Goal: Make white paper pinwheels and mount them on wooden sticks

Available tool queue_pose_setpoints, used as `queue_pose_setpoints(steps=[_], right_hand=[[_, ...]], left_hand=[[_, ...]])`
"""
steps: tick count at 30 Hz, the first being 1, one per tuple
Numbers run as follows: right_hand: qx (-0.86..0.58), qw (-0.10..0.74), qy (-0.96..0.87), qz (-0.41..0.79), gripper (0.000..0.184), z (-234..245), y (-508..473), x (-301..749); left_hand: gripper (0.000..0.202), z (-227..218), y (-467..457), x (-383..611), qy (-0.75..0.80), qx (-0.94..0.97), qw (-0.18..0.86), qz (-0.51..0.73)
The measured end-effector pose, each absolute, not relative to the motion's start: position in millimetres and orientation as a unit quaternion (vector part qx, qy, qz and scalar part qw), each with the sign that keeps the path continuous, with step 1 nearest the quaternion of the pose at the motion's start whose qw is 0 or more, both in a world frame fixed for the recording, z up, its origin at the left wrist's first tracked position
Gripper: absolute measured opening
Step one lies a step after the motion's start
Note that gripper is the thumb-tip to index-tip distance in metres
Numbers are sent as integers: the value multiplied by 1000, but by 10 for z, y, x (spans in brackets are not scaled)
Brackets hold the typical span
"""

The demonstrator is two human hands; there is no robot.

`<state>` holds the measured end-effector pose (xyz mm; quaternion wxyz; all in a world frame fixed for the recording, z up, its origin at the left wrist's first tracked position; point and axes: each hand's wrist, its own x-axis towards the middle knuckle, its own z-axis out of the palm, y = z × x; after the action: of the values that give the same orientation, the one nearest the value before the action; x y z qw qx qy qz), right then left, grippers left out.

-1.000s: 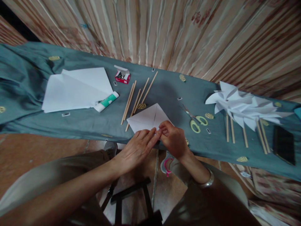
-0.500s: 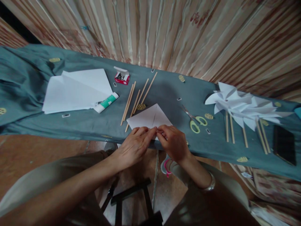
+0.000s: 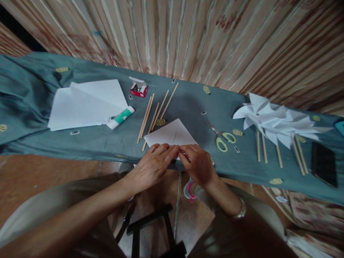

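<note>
A white square of paper (image 3: pixel 172 132) lies turned like a diamond at the near edge of the table, a thin line running down from its far corner. My left hand (image 3: pixel 154 163) rests over its near left side, fingers together and bent onto the paper. Against those fingertips, my right hand (image 3: pixel 200 163) is closed in a pinch at the near part of the sheet. The fingers hide the near corner and whatever is between the fingertips. Several wooden sticks (image 3: pixel 154 116) lie just beyond the paper's left corner. Scissors with pale green handles (image 3: pixel 221 139) lie to its right.
At the left are a stack of white paper (image 3: pixel 86 104) and a green-and-white tube (image 3: pixel 122 117). A small red box (image 3: pixel 138 87) stands open with metal pieces inside. Paper pinwheels (image 3: pixel 279 118) on sticks and a black phone (image 3: pixel 324 164) lie at the right. A curtain (image 3: pixel 172 39) hangs behind.
The hands stay in nearly the same place on the paper, with only slight finger movement. The whole view has shifted slightly; the things on the table lie as before.
</note>
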<state>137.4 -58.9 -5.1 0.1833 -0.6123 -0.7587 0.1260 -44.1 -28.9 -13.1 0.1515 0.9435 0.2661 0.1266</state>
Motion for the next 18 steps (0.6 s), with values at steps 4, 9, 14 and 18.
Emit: queue_pose_setpoints(steps=[4,9,14,18], right_hand=[[-617,219,-742,148,10,-71,-592,1408],[-622,267,-712,187,9,-80,-588,1470],[-634,295,-688,193,14,-40,-548,1571],[-670,290,-668,147,20,-33,-483,1722]], left_hand=[[69,-96,-248,-530,285,919,193,195],[47,-29,-272,-595,309,898,233,212],[39,-50,-340,-549,273,918,222,182],[36,-41,-319,-522,271,922,202,189]])
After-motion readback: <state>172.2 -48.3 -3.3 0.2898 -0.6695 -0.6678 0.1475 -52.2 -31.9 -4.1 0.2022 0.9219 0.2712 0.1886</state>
